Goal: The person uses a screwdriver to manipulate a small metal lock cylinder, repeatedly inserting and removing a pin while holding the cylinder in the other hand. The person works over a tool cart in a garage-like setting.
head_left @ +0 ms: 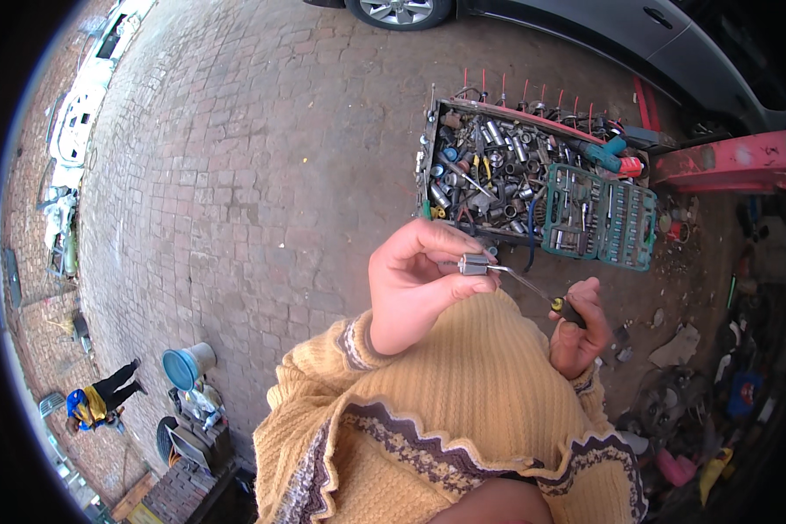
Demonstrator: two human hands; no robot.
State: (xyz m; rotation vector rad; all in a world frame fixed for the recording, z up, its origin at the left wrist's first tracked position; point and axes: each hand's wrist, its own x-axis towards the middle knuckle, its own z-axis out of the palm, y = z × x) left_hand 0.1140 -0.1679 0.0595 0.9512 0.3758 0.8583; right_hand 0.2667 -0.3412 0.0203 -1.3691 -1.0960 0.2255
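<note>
My left hand [415, 284] pinches a small ribbed metal cylinder [472, 265] between thumb and fingers, in front of my chest. My right hand [582, 327] is wrapped round the black-and-yellow handle of a thin hand tool [557, 305]. Its slim metal shaft bends and runs left toward the cylinder. The tip is at the cylinder's right end, but whether it goes in or only touches cannot be made out. Some fingers of my left hand are hidden behind the part.
Ahead stands a metal tray [435, 157] full of loose sockets and tools, with a green socket case [599, 214] open at its near right. A teal power tool [604, 155] lies behind the case. A red beam [729, 163], a car [576, 35], a blue bucket [182, 368] and a person [96, 403] surround the paved floor.
</note>
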